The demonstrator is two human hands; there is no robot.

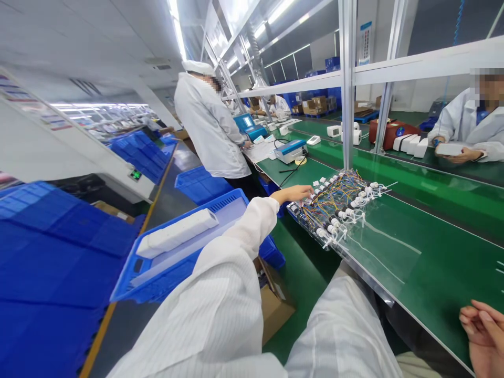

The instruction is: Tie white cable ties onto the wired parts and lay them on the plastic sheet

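The left hand [293,194] is at the wired components [346,212] on the workbench [444,231] edge; whether it, or the curled right hand [483,328], pinches anything cannot be told. Separating pieces slowly should keep tangled leads [334,194] from snagging.

We can't tell if our left hand [293,194] grips anything; wires [334,196] beside its fingertips are too fine to trace. Our right hand [483,332] is cut off behind the fingers.
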